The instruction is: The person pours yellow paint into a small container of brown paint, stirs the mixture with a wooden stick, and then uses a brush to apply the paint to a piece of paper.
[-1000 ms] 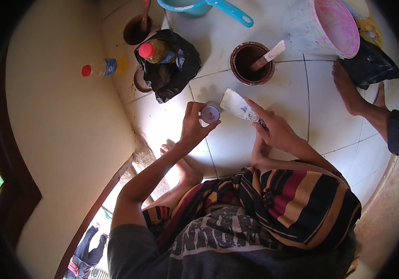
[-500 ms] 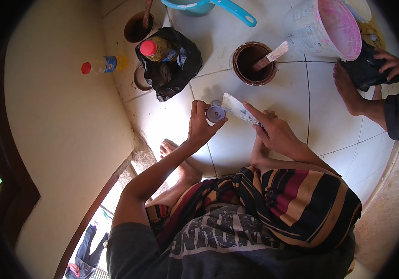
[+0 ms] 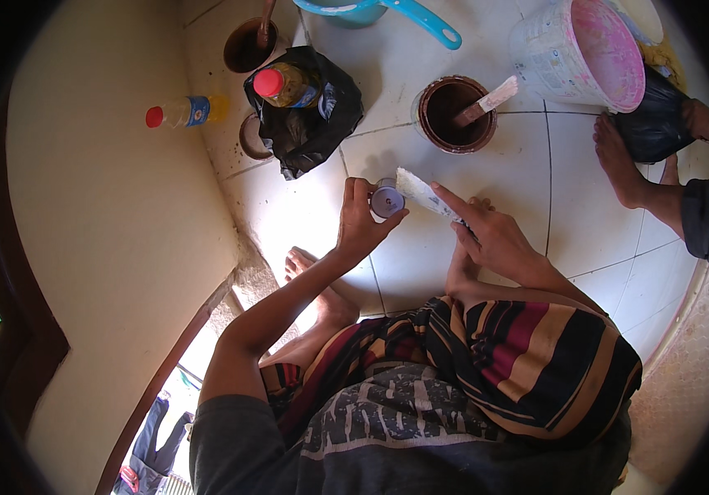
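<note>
The left hand (image 3: 363, 224) is curled around a small round jar (image 3: 387, 200), fingers closed on its side, its round face turned up toward the camera. The right hand (image 3: 491, 237) pinches the handle of a paintbrush (image 3: 423, 191), forefinger stretched along it. Both sit at centre frame above the tiled floor (image 3: 453, 157). The brush runs from lower right to upper left, its whitish bristles touching the jar's rim.
</note>
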### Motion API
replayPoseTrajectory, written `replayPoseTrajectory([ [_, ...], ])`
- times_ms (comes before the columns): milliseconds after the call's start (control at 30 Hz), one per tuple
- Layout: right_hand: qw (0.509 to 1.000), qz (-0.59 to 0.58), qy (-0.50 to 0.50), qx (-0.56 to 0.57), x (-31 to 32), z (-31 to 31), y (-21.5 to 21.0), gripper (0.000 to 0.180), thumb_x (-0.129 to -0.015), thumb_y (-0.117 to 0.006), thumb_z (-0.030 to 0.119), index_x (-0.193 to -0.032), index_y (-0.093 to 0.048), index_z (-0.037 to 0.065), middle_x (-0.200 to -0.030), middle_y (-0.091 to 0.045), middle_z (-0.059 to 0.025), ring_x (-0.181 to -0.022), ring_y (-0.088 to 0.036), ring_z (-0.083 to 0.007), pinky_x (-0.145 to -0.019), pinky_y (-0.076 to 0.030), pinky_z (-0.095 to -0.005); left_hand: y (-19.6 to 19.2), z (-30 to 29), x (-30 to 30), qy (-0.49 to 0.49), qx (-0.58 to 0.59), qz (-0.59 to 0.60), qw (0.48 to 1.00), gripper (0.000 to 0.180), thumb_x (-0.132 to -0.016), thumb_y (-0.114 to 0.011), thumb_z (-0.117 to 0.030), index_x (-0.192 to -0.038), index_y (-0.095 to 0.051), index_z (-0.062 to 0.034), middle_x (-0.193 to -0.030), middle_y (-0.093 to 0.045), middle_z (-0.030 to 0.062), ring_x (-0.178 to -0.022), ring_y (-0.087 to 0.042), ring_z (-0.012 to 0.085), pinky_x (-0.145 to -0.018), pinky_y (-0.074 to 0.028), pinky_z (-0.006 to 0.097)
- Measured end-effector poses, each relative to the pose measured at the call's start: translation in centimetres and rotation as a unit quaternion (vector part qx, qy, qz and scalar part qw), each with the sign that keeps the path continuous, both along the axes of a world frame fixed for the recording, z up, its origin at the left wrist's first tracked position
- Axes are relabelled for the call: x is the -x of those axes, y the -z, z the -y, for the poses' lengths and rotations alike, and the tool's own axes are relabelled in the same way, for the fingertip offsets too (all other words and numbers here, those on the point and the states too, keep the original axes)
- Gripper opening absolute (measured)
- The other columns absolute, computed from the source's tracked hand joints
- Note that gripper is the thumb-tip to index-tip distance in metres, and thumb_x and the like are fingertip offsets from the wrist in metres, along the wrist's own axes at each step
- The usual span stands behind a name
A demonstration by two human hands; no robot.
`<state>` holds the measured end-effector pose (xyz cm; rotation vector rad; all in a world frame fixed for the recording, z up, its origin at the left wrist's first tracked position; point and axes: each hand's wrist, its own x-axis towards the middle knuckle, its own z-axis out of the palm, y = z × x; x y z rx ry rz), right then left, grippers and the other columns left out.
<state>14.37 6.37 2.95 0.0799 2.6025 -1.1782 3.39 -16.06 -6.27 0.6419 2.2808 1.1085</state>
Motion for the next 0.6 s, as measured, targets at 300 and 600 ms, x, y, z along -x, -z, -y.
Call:
replayPoseTrajectory([
  [300, 0.998, 0.022, -0.032, -0.039, 0.5, 0.0, -0.7, 0.069, -0.090, -0.059, 0.004, -0.153, -0.034, 0.018, -0.080, -0.057, -0.0158, -0.071, -0.060, -0.0345, -0.064, -0.054, -0.0432, 0.4, 0.1, 0.0, 0.005, -0.019, -0.010, 1.000, 0.060, -0.068, -0.089, -0.017, -0.107, -0.046, 0.0005, -0.104, -0.047, 0.0159, -0.090, -0.059, 0.0309, -0.073, -0.056, 0.040],
  [600, 0.978, 0.091, -0.144, -0.119, 4.6, 1.4, -3.4, 0.083, -0.082, -0.061, 0.001, -0.155, -0.027, 0.019, -0.068, -0.061, -0.0172, -0.065, -0.065, -0.0355, -0.061, -0.054, -0.0447, 0.2, -0.2, -0.1, 0.014, 0.008, -0.045, 0.999, 0.057, -0.066, -0.090, -0.014, -0.104, -0.050, 0.0008, -0.105, -0.048, 0.0145, -0.092, -0.063, 0.0297, -0.072, -0.065, 0.037],
])
